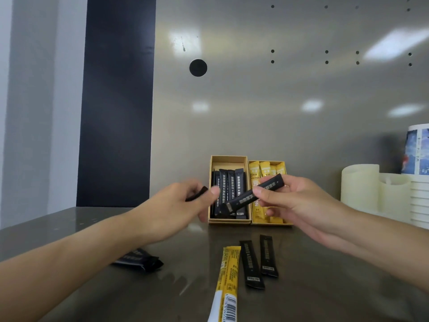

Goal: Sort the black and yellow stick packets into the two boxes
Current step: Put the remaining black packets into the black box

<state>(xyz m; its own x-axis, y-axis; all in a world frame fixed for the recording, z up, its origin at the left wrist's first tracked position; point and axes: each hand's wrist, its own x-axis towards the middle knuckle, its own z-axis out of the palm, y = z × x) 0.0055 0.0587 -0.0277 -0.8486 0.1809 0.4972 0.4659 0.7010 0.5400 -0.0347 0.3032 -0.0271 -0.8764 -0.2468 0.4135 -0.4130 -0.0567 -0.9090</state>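
At frame centre the right hand pinches a black packet, its long axis slanting down-left across the left box. The left hand pinches a second black packet at that box's left edge.

Little can be read. On a boxed yellow stick packet in the right-hand box, at mid-frame, white capitals "NE" run sideways up the wrapper; the rest of the word is covered. The loose yellow stick packet at the lower centre carries a black-on-white barcode near its bottom end. The digits beside the barcode are too small to read, and the dark print higher up is blurred. The boxed black stick packets, the tilted black stick packet at mid-frame and the two loose black stick packets at the lower centre bear pale characters and small white labels, none legible. The paper cup at the right edge shows blue printing with tiny unreadable marks.
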